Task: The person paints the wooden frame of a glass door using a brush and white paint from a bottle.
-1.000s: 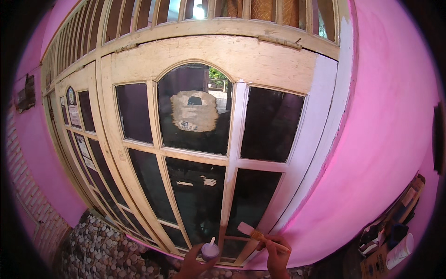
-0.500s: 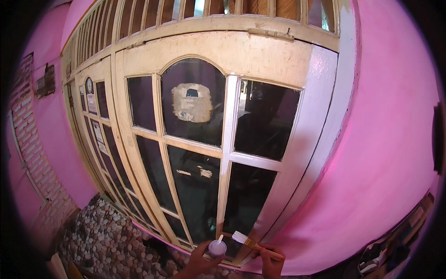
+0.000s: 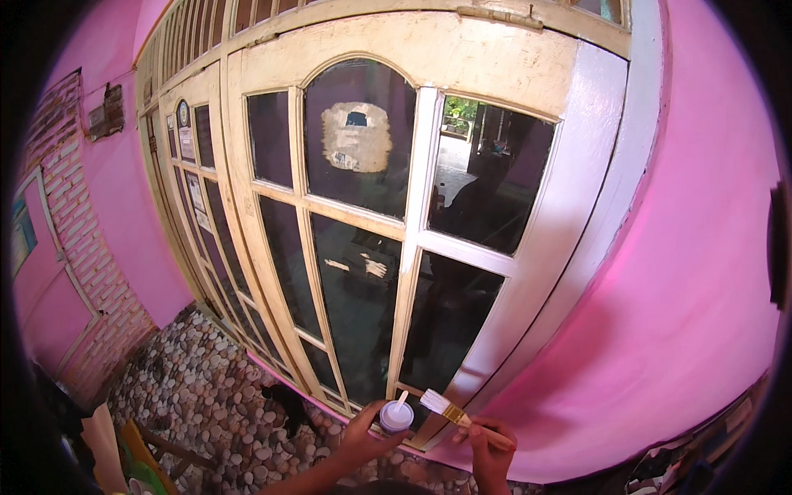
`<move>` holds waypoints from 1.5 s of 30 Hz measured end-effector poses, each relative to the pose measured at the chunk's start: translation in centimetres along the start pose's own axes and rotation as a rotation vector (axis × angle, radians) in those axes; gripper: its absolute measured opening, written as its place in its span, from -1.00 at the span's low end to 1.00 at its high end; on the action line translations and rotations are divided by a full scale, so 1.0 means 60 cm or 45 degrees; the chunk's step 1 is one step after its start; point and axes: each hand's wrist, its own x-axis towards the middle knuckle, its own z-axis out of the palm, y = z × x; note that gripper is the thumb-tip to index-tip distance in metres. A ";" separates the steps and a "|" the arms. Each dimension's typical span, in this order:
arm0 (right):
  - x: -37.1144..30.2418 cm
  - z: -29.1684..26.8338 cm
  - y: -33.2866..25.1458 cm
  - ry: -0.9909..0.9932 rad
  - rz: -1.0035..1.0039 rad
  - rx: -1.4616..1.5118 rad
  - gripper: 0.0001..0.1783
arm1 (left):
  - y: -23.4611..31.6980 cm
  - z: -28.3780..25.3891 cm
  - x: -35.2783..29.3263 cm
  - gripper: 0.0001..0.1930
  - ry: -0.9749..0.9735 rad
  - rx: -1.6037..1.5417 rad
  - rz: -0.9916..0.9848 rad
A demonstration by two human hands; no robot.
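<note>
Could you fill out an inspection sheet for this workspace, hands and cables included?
Surface: glazed door, cream wood, pale-painted along its right side.
Job's things: paintbrush with pale bristles; small cup of pale liquid, stick in it.
Clutter: assorted items lower left; dark jumble lower right, unclear.
Hands: left hand grips the cup; right hand grips the paintbrush.
Cables: none clear; pale strip on left wall may be pipe or conduit.
Surroundings: pink wall at right, pebble-patterned floor, brick patch at left; dark shape by the door, possibly a cat.
</note>
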 end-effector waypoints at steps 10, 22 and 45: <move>0.020 -0.006 -0.022 -0.041 -0.129 -0.108 -0.74 | 0.008 -0.004 0.008 -0.22 -0.072 -0.061 -0.206; 0.056 0.029 -0.083 -0.297 -0.318 -0.346 -0.84 | 0.046 -0.025 0.035 -0.33 -0.047 -0.009 -0.115; 0.096 0.141 -0.094 -0.505 -0.176 -0.570 -0.87 | 0.018 -0.073 0.066 -0.32 -0.071 -0.093 -0.038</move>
